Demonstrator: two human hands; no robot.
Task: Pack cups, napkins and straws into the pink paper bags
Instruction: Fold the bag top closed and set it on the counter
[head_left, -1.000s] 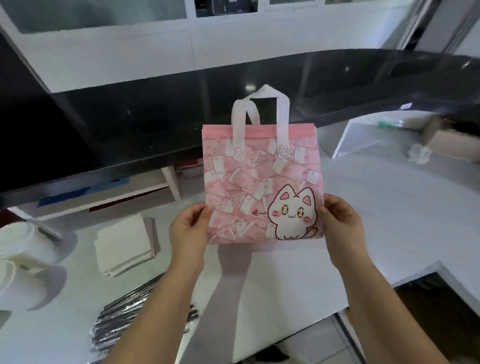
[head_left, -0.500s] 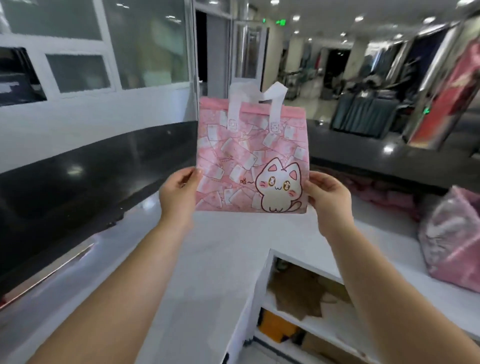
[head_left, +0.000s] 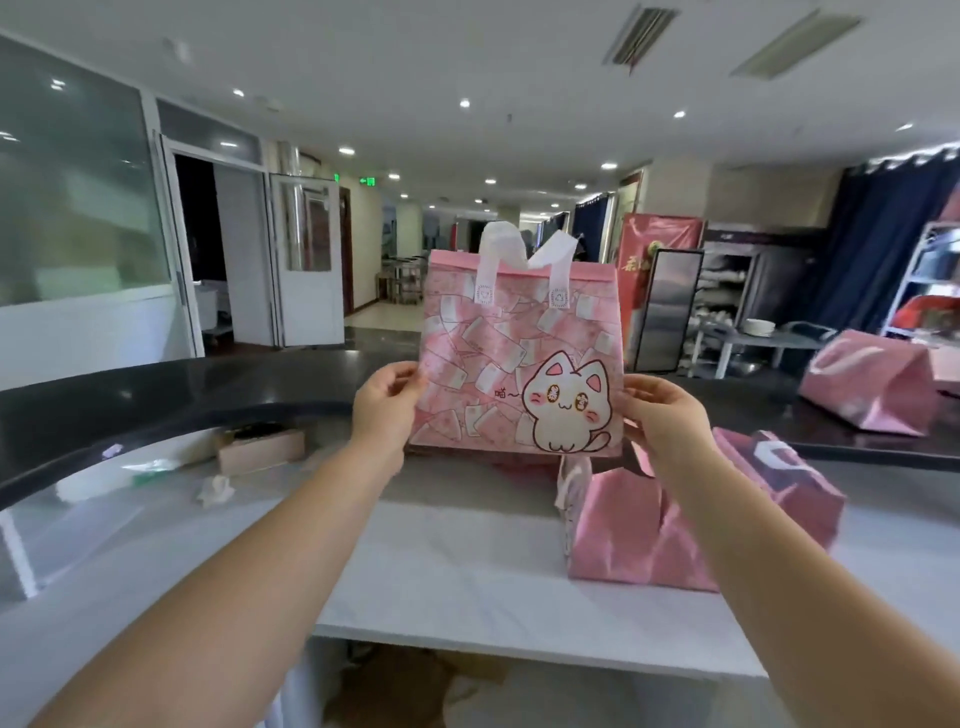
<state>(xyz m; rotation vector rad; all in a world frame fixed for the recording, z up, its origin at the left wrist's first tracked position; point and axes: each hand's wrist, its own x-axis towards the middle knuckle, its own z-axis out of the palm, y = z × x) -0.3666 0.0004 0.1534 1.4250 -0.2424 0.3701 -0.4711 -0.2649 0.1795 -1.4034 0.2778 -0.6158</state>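
Upright, pink bag (head_left: 498, 358) between both hands.

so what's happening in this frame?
A person is holding up a flat pink cat-print bag by its lower sides, left hand on one edge, right hand on the other, above a white counter. It looks empty and unopened. Two more pink bags sit nearby: one on the counter under the right arm, another on the dark ledge. No cups, napkins or straws visible.
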